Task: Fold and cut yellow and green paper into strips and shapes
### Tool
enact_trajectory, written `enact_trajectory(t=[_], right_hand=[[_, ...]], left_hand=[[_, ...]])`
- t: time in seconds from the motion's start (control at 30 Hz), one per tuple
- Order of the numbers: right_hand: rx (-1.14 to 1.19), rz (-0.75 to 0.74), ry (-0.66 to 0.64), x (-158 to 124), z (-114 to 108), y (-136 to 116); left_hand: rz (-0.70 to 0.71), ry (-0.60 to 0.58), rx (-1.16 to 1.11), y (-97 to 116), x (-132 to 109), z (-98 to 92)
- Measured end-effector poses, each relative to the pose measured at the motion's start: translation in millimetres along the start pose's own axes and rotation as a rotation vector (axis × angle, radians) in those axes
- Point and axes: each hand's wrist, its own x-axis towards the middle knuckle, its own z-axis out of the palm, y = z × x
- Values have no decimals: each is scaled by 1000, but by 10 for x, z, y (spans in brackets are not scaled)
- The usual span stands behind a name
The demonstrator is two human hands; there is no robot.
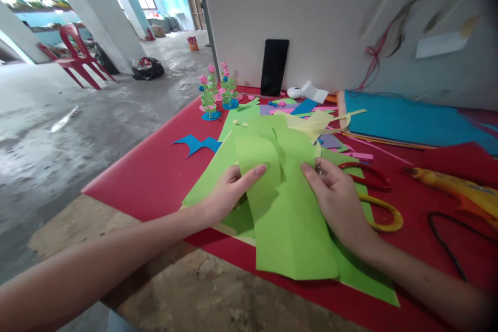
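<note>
A creased sheet of light green paper (293, 223) is held up in front of me, curling over at its upper left. On its left side my left hand (233, 187) is closed, the thumb lying on top of the paper and the fingers behind it. My right hand (334, 197) pinches the right edge the same way. More green sheets (377, 282) lie flat underneath. Just beyond my right hand rest scissors with a red and a yellow handle loop (392, 220); their blades are hidden.
Small paper plants with pink stars (210, 96) stand at the back left corner. A black phone (274, 67) leans on the wall. Blue sheets (397, 119) and a yellow glue gun (455, 187) lie right. A blue scrap (200, 144) sits left on the red table cover (143, 166).
</note>
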Motion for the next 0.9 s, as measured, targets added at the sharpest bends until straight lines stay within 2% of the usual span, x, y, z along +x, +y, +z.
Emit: enact_trajectory(t=[0.1, 0.2, 0.37, 0.77, 0.9], right_hand=[[-38, -61, 89, 25, -9, -13], [-88, -102, 150, 45, -23, -25], [-101, -112, 180, 32, -10, -7], [-11, -86, 155, 12, 22, 13], [-33, -92, 228, 46, 4, 38]], left_hand=[[147, -119, 126, 16, -11, -1], [153, -177, 248, 28, -17, 20], [190, -80, 323, 26, -40, 63], [175, -56, 329, 32, -60, 85], [163, 12, 268, 51, -59, 79]])
